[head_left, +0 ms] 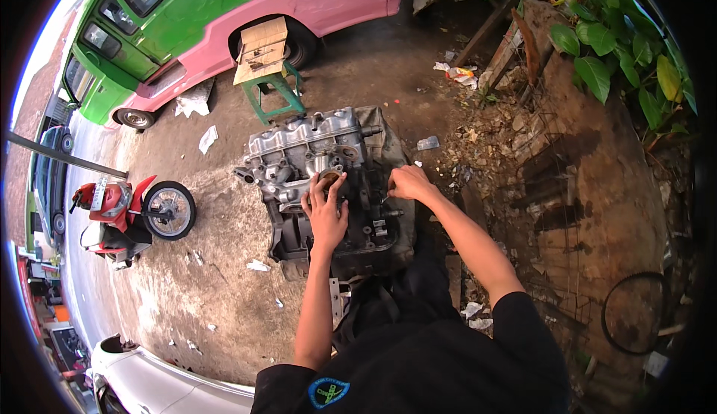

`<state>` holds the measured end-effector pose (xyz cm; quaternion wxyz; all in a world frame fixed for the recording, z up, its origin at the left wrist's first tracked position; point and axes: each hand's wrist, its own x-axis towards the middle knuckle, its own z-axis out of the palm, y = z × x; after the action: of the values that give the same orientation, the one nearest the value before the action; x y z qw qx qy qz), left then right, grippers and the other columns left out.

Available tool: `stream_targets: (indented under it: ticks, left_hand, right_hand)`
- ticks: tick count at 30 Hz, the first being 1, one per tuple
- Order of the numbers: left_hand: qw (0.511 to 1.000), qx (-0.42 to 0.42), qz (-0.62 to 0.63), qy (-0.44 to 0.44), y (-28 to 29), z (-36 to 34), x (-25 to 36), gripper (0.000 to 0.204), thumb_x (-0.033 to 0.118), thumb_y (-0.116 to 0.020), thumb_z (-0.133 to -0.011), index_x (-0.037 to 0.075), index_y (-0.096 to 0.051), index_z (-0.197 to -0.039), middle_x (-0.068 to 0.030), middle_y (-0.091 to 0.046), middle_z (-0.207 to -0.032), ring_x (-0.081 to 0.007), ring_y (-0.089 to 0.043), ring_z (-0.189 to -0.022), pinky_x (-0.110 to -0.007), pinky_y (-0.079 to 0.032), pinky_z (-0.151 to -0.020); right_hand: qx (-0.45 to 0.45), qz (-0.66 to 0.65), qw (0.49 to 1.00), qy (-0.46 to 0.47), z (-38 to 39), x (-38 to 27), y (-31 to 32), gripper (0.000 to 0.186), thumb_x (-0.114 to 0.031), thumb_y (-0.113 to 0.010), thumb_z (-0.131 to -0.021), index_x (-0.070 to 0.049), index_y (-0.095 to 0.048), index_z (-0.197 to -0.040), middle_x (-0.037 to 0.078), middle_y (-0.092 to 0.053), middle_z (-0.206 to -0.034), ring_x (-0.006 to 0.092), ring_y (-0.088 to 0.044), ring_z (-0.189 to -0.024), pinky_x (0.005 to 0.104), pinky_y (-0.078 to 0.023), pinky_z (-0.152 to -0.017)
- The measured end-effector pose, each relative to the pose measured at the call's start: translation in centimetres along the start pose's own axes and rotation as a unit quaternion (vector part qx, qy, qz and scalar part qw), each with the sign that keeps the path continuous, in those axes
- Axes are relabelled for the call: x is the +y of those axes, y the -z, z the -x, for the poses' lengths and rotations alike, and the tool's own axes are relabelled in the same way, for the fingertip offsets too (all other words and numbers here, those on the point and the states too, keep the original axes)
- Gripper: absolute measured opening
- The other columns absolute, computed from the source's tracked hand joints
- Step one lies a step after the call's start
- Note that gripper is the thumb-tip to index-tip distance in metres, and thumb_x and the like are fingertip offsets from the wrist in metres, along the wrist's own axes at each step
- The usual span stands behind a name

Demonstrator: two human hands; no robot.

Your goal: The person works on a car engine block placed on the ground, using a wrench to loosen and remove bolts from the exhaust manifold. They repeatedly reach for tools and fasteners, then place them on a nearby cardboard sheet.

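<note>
A grey metal engine (306, 138) stands in front of me on a dark cloth. Its ribbed top cover is at the far side and its darker block at the near side. My left hand (326, 216) rests on the middle of it with fingers spread, around a round metal opening (328, 179). At the engine's right side, my right hand (409, 184) is closed, fingertips pinched together. A thin, shiny piece shows just below those fingertips, too small to name.
A green stool (272, 93) with a wooden board on top, carrying small tools, stands beyond the engine. Behind it is a green and pink van (328, 3). A red motorcycle (112, 212) is at left, a pale car (164, 377) at lower left. Rubble and a black belt (606, 317) lie right.
</note>
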<state>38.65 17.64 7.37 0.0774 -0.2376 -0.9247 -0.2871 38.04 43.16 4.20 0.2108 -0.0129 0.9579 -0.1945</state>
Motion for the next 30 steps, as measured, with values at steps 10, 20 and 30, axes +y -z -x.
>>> stream_targets:
  ticks: [10, 20, 30]
  left_hand:
    - [1.000, 0.004, 0.003, -0.007, -0.2, -0.9, -0.3, 0.066, 0.010, -0.070, -0.082, 0.028, -0.050, -0.143, -0.0110, -0.045, -0.139, -0.0305, -0.028, -0.146, -0.051, -0.016, -0.114]
    - [1.000, 0.010, -0.002, -0.010, -0.3, -0.9, -0.3, 0.066, 0.009, -0.069, -0.082, 0.026, -0.050, -0.143, -0.0100, -0.046, -0.138, -0.0306, -0.028, -0.146, -0.050, -0.016, -0.114]
    - [1.000, 0.006, -0.010, -0.003, -0.5, -0.8, -0.3, 0.065, 0.011, -0.070, -0.083, 0.028, -0.050, -0.142, -0.0107, -0.043, -0.140, -0.0308, -0.027, -0.146, -0.052, -0.017, -0.113]
  right_hand:
    - [-0.010, 0.099, 0.994, 0.052, -1.7, -1.0, 0.2, 0.019, -0.023, -0.076, -0.065, -0.011, -0.078, -0.080, 0.016, -0.073, -0.082, 0.0331, -0.071, -0.083, 0.0433, -0.055, -0.072]
    - [-0.065, 0.067, 0.994, 0.063, -2.4, -0.6, 1.0, 0.021, -0.028, -0.080, -0.072, -0.014, -0.079, -0.089, 0.013, -0.074, -0.088, 0.0308, -0.071, -0.090, 0.0423, -0.055, -0.077]
    - [0.091, 0.137, 0.977, 0.138, -1.2, -3.9, -0.9, 0.014, -0.014, -0.074, -0.069, -0.001, -0.069, -0.068, 0.019, -0.069, -0.074, 0.0358, -0.069, -0.085, 0.0442, -0.053, -0.077]
